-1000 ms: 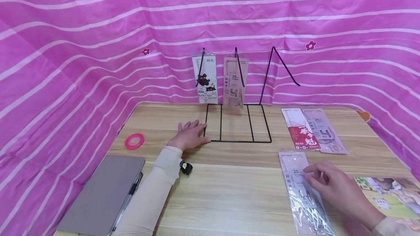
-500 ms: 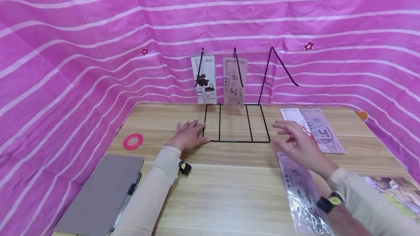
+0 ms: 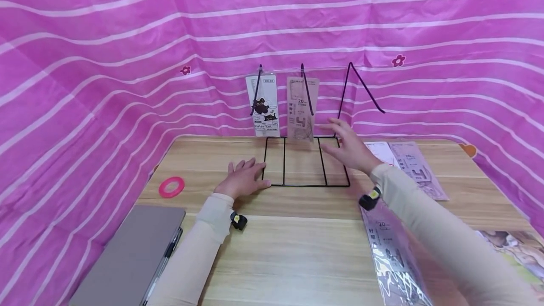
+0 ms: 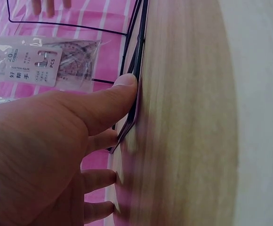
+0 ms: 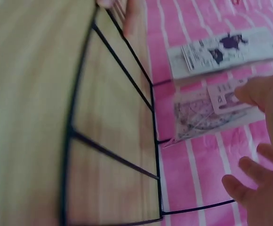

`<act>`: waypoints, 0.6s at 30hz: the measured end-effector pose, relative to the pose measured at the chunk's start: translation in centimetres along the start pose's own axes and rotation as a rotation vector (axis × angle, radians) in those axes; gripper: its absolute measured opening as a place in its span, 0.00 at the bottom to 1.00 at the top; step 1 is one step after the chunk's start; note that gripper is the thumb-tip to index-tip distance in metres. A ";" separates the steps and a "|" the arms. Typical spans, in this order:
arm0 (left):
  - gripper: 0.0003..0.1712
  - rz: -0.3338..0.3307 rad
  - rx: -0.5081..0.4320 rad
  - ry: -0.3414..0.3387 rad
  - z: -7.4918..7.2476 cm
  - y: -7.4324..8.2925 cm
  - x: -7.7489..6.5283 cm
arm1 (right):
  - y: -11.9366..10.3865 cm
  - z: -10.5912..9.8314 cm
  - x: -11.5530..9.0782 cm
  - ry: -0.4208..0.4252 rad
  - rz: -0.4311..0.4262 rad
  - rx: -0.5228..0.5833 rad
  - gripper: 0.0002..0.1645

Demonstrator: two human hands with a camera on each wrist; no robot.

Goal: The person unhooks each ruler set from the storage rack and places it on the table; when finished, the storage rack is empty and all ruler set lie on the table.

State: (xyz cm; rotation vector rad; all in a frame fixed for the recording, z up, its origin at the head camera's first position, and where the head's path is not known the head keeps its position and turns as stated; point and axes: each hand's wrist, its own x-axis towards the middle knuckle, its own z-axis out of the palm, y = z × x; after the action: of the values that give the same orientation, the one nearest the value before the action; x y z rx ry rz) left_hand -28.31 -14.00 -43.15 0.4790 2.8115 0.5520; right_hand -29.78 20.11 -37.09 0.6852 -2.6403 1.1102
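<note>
Pink cloth (image 3: 272,18) with white stripes hangs behind and beside a wooden table (image 3: 289,249), where a black wire rack (image 3: 314,185) stands near the back edge.

From the rack's left hook (image 3: 256,89) hangs a white packet (image 3: 268,98) printed with dark cats; from its middle hook (image 3: 307,89) hangs a pink packet (image 3: 296,110) marked 20. Its right hook (image 3: 367,88) slants forward.

The left hand (image 3: 241,179) lies at the rack's front left corner, fingers loosely spread, thumb and forefinger touching the wire without clenching it. The right hand (image 3: 346,148) is over the right part of the rack's base, fingers relaxed and grasping nothing, just beside the pink packet; whether the fingertips touch that packet I cannot tell. Both arms wear pale sleeves (image 3: 195,254), with a black band (image 3: 370,199) at each wrist.

Right of the rack lie a partly hidden white and red packet (image 3: 382,149) and, beside it, a second pink packet (image 3: 414,166). Another clear-wrapped packet (image 3: 384,249) lies in front of the rack to the right, partly behind the right arm, and a picture card (image 3: 512,249) lies farther right.

Left of the rack is a pink ring (image 3: 172,195); nearer the person, also left, lie a grey notebook (image 3: 131,249) and a pen (image 3: 171,248) along its edge.
</note>
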 end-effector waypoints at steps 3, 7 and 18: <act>0.45 0.005 0.001 0.001 -0.1 0.0 0.0 | 0.5 0.7 2.1 0.009 0.015 0.016 0.31; 0.45 0.004 0.013 0.001 0.0 -0.2 0.0 | 0.8 1.6 4.1 0.004 0.080 0.070 0.30; 0.45 0.004 0.013 0.008 0.1 -0.1 0.3 | 0.3 2.5 6.0 0.099 0.113 0.143 0.15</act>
State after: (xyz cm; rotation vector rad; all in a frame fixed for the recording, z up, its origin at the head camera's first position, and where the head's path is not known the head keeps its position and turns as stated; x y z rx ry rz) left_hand -28.57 -13.99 -43.35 0.4859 2.8238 0.5384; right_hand -35.20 16.43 -36.95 0.4966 -2.5621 1.3382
